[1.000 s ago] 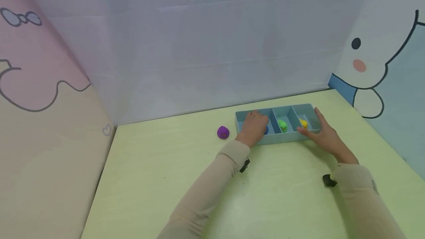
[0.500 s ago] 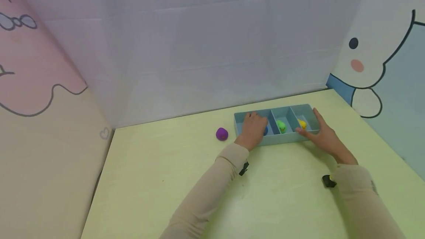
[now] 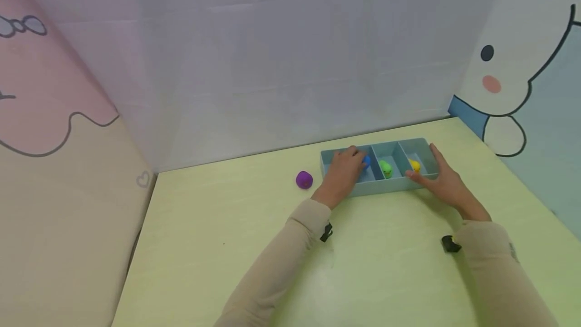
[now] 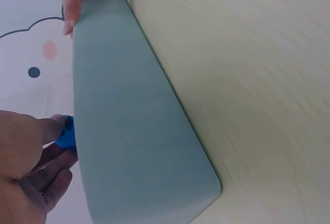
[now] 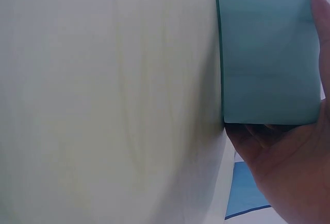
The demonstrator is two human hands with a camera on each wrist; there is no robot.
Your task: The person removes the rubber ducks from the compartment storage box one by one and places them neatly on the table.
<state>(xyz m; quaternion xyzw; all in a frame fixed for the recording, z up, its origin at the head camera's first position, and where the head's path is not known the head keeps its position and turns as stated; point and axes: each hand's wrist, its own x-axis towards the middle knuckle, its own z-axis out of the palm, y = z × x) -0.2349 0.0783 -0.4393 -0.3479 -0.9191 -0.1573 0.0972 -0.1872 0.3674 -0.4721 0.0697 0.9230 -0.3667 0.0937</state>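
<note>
A shallow blue-grey divided tray (image 3: pixel 386 184) stands toward the back right of the table. Over its left compartment, my left hand (image 3: pixel 342 173) pinches a small blue toy (image 4: pixel 66 132) between thumb and fingers, its top just above the tray's rim in the left wrist view. A green toy duck (image 3: pixel 386 169) sits in the middle compartment, and a yellow toy duck (image 3: pixel 415 165) in the right one, partly behind my right thumb. My right hand (image 3: pixel 442 180) grips the tray's right end, thumb along the near wall. A purple toy (image 3: pixel 304 179) lies on the table left of the tray.
The pale yellow-green table (image 3: pixel 218 246) meets a white cloth backdrop (image 3: pixel 272 64) behind the tray. Cartoon-printed panels rise at the left (image 3: pixel 68 175) and right (image 3: pixel 549 130). The purple toy lies close to the tray's left end.
My left hand has drawn back slightly, opening its reach so the blue toy shows more, and the toy sits farther up toward the back. My right hand stays on the tray.
</note>
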